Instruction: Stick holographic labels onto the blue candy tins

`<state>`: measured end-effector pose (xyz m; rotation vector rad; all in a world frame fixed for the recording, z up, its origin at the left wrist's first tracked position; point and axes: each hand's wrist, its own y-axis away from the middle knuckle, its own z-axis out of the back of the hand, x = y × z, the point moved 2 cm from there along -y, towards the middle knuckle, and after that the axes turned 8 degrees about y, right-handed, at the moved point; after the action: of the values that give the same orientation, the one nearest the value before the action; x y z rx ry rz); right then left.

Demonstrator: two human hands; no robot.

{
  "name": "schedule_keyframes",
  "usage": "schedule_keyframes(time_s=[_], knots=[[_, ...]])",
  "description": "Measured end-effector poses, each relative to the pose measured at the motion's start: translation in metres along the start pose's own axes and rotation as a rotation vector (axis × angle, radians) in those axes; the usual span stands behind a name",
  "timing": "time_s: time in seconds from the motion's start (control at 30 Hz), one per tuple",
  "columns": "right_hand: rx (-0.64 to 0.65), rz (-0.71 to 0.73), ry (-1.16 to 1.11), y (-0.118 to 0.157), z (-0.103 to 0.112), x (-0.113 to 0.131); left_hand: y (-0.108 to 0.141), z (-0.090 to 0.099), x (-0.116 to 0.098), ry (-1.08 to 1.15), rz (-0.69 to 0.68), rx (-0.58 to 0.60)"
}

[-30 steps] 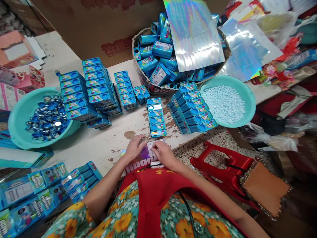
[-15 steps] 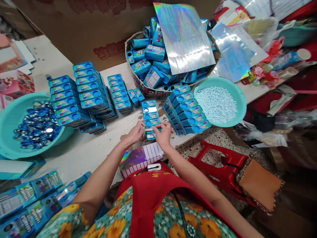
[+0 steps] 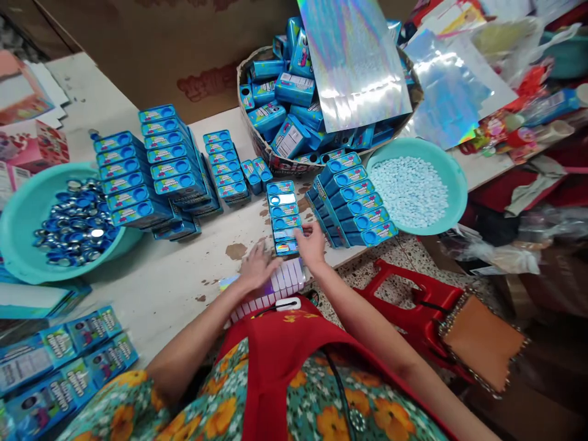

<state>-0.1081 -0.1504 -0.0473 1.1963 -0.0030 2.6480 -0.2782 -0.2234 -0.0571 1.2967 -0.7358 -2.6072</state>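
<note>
A short row of blue boxes (image 3: 283, 209) lies on the white table, with shiny strips across some of them. My right hand (image 3: 312, 245) is at the row's right side, fingertips on the strip (image 3: 285, 234) that lies over a box near the front; its fingers are bent and close together. My left hand (image 3: 258, 266), fingers spread and somewhat blurred, rests over the sheet of holographic strips (image 3: 287, 277) at the table's front edge. Nothing shows in its grasp. Right of the row, more blue boxes (image 3: 353, 199) stand stacked at a tilt.
A teal bowl of pale blue pellets (image 3: 459, 196) stands at the right, another with round silvery-blue caps (image 3: 11, 245) at the left. Stacked blue boxes (image 3: 168, 153) stand left of centre. Behind is a carton of boxes (image 3: 257, 144); a red stool (image 3: 427, 312) is at the right.
My left hand has moved down off the row onto the strip sheet, and its fingers have spread. A strip now lies over a front box beside my right hand. The view has shifted slightly.
</note>
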Motion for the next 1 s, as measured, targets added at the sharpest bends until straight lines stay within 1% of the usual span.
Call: schedule_keyframes(time_s=[0.07, 0.1, 0.13, 0.2, 0.23, 0.27, 0.3, 0.4, 0.53, 0.67, 0.83, 1.0], knots=[[-0.055, 0.113, 0.050, 0.010, 0.011, 0.009, 0.012, 0.012, 0.023, -0.095, 0.104, 0.092], [-0.032, 0.199, 0.062, 0.019, 0.014, 0.014, 0.018, 0.017, 0.034, -0.118, 0.132, 0.134], [0.050, 0.303, 0.062, 0.030, 0.014, 0.018, 0.023, 0.022, 0.043, -0.128, 0.140, 0.170], [0.317, 0.522, 0.077, 0.054, 0.005, 0.025, 0.030, 0.026, 0.054, -0.118, 0.106, 0.202], [0.446, 0.621, 0.118, 0.066, -0.002, 0.027, 0.032, 0.027, 0.056, -0.109, 0.074, 0.192], [0.545, 0.701, 0.185, 0.076, -0.009, 0.026, 0.034, 0.026, 0.056, -0.103, 0.046, 0.169], [0.612, 0.754, 0.270, 0.084, -0.016, 0.025, 0.034, 0.025, 0.055, -0.101, 0.029, 0.147], [0.709, 0.790, 0.511, 0.092, -0.029, 0.018, 0.034, 0.024, 0.050, -0.075, 0.027, 0.133], [0.816, 0.843, 0.654, 0.089, -0.026, 0.013, 0.033, 0.024, 0.050, -0.005, 0.058, 0.132], [0.895, 0.875, 0.703, 0.089, -0.021, 0.008, 0.031, 0.020, 0.055, 0.073, 0.082, 0.137], [0.966, 0.893, 0.733, 0.089, -0.027, -0.006, 0.030, 0.017, 0.059, 0.130, 0.113, 0.123], [1.004, 0.893, 0.690, 0.085, -0.023, -0.011, 0.028, 0.016, 0.065, 0.168, 0.148, 0.088]])
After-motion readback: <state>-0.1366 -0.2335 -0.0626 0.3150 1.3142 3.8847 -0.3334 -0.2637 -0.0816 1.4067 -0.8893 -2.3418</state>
